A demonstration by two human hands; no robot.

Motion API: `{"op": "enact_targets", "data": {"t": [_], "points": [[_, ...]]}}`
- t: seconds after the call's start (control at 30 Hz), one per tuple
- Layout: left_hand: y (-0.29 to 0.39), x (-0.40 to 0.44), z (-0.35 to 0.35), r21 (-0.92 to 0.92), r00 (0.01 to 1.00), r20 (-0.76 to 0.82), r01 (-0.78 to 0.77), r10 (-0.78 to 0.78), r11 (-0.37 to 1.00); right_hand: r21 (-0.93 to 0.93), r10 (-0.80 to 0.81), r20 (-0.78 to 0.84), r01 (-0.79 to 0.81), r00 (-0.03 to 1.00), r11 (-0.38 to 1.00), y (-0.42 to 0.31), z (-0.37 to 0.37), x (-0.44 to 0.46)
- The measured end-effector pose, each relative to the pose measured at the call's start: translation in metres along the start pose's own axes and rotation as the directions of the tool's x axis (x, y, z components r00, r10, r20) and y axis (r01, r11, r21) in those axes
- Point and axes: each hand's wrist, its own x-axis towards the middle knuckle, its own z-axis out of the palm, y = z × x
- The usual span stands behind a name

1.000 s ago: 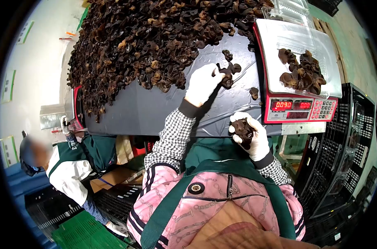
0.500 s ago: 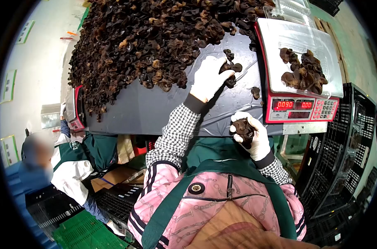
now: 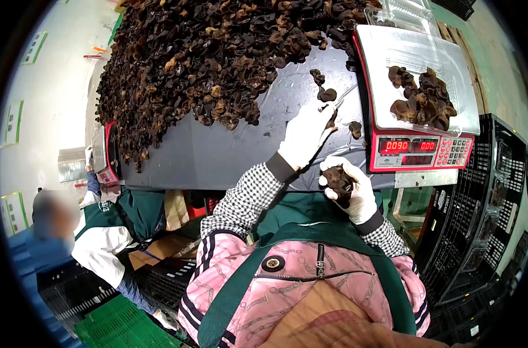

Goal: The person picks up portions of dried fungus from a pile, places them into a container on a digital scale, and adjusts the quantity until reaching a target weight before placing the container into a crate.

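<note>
L hand [image 3: 305, 137] draws back twd the body vs. ½ sec ago, dark piece [image 3: 332, 120] now at its fingertips.
Pinch looks near-closed on it, part hidden; R hand [image 3: 362, 194] curls snug round a fungus clump [image 3: 337, 184] by the table [image 3: 217, 159] edge. Risk: slick-looking piece could slip a light pinch; crowded R palm might shed bits. Scale [image 3: 422, 160] reads 0.090, same as b4.

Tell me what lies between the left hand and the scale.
In the head view, a small dark fungus piece lies on the dark table cover between the left hand and the red scale, touching neither.
</note>
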Motion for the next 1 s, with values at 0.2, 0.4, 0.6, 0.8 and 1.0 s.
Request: {"op": "enact_targets", "data": {"t": [0.2,0.4,0.6,0.8,1.0], "points": [[-0.013,-0.003,0.008,-0.100,0.999,0.005,-0.046,0.047,0.994,-0.050,-0.016,-0.039,0.014,0.999,0.999,-0.003,0.001,-0.006],[-0.006,0.035,0.009,-0.112,0.999,-0.001,-0.037,0.037,0.993,-0.115,-0.126,-0.047,0.120,0.991,0.986,-0.035,0.032,-0.025],[-0.022,0.048,0.026,-0.081,0.984,-0.004,-0.176,0.177,0.981,-0.316,-0.659,0.089,0.649,0.747,0.692,-0.139,0.061,-0.050],[-0.018,0.054,0.023,-0.052,0.993,0.079,-0.080,0.084,0.995,-0.757,-0.904,0.140,0.632,0.405,0.167,-0.228,0.075,-0.036],[-0.031,0.058,0.037,0.010,0.991,0.114,-0.079,0.077,0.997,-0.873,-0.661,0.468,0.426,0.587,-0.239,-0.257,0.052,0.010]]}}
